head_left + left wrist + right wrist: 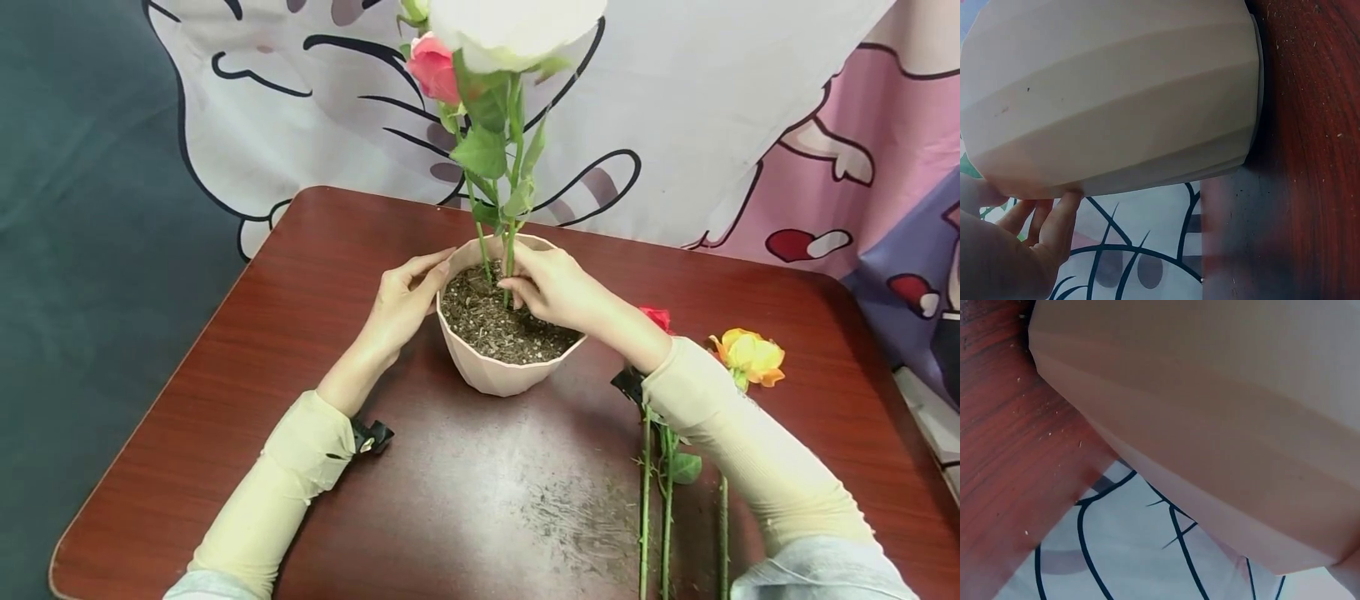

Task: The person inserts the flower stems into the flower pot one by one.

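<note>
A pale pink faceted flowerpot (498, 375) filled with dark soil (487, 325) stands on the table. My left hand (401, 296) holds the pot's left rim; in the left wrist view its fingers (1063, 228) press against the outer wall. Over the right rim reaches my right hand (551, 283), pinching a green stem (511, 250) low down, close to the soil. That stem rises to a large white rose (517, 29), cut off by the frame's top. A pink rose (435, 71) stands in the soil to its left. The right wrist view shows mostly the pot's wall (1210, 425).
On the table (300, 275) at right lie loose flowers: a yellow-orange rose (750, 357) and a red rose (656, 317), with long thorny stems (666, 517) partly under the right forearm. Soil crumbs dot the tabletop in front. A cartoon-printed cloth (675, 125) hangs behind.
</note>
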The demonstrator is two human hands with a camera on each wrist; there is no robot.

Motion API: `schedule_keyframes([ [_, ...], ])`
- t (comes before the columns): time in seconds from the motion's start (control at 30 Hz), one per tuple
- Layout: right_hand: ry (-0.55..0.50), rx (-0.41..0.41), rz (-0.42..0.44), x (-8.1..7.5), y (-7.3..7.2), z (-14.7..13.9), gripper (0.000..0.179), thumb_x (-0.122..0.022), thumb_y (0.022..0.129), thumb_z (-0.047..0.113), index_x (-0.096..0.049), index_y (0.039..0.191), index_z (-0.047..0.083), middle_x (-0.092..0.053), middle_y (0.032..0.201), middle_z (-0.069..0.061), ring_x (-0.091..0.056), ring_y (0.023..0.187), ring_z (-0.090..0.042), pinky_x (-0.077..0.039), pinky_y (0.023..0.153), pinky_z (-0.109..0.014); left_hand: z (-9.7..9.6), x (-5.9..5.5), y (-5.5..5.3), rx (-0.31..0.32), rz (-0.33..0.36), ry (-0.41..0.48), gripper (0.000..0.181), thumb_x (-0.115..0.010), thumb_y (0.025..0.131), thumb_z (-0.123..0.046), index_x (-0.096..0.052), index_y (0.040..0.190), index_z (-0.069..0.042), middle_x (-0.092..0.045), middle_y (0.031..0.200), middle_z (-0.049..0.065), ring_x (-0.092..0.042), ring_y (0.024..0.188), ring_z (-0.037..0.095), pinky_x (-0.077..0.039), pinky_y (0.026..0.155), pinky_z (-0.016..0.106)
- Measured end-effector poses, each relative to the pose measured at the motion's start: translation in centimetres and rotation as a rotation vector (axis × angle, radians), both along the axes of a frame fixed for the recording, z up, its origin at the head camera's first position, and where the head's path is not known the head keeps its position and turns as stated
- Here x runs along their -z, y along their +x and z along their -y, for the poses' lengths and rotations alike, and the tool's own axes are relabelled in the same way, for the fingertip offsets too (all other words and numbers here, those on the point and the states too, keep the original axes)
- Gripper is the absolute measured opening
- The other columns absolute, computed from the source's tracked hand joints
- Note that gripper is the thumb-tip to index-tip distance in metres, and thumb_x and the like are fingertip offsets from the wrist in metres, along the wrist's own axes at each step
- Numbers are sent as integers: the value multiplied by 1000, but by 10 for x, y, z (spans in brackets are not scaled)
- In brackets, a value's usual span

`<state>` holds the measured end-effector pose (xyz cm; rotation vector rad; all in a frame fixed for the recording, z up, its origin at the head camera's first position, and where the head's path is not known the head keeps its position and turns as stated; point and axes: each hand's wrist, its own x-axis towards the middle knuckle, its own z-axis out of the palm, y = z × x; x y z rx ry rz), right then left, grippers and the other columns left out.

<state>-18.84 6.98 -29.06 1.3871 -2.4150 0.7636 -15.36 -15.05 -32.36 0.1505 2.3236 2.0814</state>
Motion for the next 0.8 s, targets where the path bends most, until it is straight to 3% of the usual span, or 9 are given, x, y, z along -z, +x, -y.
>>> schedule_keyframes([
  [0.33, -44, 75, 102, 3, 0, 0, 21, -67, 86, 9, -52, 97, 0, -66, 77, -7, -64, 65, -13, -52, 68, -27, 1, -2, 1, -19, 20, -9, 34, -52, 97, -28, -58, 129, -19, -54, 123, 6, -56, 103, 17, -53, 80, 31],
  [0.8, -151, 194, 131, 0, 12, -8, 30, -72, 84, 21, -56, 102, 3, -67, 78, -3, -63, 68, -12, -51, 63, -28, -1, -3, 3, -16, 26, -7, 34, -52, 97, -27, -58, 130, -18, -55, 124, 7, -57, 103, 17, -53, 78, 28],
])
